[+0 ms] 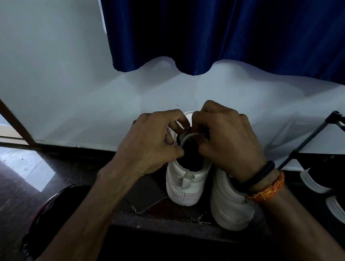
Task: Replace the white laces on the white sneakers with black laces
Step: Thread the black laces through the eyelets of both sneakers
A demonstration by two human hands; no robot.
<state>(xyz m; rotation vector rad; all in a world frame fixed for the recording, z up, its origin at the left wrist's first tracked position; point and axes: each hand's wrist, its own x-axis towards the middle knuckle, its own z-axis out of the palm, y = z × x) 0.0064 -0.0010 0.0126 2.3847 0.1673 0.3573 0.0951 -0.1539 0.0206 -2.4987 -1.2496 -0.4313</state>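
White leather sneaker (183, 182) feels stiff; your left hand (148, 144) and right hand (226, 141) fingers pinch soft, limp lace (181, 137) near the tongue; grip its tip.

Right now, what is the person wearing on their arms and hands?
Both arms are bare, with no sleeves and no gloves. The right wrist wears two bands: a dark braided bracelet and, just behind it, an orange thread band. The left hand and its wrist wear nothing, and no rings show.

Smooth white leather-look sneaker (183, 182) under the hands; glossy blue satin curtain (232, 25) beyond them; polished dark stone floor (8, 174) at left.
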